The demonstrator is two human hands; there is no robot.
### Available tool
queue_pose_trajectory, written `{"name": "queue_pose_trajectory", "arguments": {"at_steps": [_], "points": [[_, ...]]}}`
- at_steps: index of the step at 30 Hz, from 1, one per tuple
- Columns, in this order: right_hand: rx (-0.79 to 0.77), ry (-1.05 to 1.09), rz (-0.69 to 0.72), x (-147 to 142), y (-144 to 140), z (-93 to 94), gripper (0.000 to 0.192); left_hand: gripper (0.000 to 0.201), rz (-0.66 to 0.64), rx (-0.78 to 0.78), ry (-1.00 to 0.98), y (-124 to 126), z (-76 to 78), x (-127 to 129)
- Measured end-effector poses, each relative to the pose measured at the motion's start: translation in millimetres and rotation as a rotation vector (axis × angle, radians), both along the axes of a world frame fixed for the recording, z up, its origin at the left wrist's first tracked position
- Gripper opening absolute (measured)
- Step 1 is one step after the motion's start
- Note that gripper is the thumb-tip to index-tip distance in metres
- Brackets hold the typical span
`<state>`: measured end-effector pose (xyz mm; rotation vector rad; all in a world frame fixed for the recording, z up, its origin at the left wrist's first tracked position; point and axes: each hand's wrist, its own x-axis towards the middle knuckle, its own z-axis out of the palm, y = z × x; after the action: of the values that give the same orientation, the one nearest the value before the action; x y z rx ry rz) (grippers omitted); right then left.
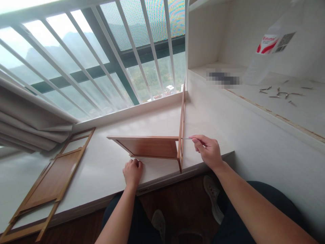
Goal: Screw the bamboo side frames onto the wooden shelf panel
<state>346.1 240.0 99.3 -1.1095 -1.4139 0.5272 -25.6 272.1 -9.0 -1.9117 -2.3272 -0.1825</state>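
Presently, the right hand (207,150) is pinching a thin metal rod (187,138), which is pointing left at the outer face of the side frame (180,146). On the white ledge (99,169), the wooden panel (154,147) is extending leftward from that frame, its long axis running roughly in line with the rod. The right hand is sitting nearer this joint; well apart, the left hand (132,171) is resting curled beside the panel's lower edge, its grip unconfirmed.
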Motion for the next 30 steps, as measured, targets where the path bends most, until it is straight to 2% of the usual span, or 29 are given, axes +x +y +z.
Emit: {"name": "queue_pose_trajectory", "arguments": {"at_steps": [18, 30], "points": [[-0.081, 0.101, 0.009, -3.3, -1.9, 3.4, 0.031, 0.029, 0.008, -0.013, -0.008, -2.5, 4.1, 3.0], [0.018, 0.028, -0.001, 2.5, -0.2, -2.7, 0.028, 0.030, 0.000, 0.000, -0.017, -1.9, 2.5, 1.1]]}}
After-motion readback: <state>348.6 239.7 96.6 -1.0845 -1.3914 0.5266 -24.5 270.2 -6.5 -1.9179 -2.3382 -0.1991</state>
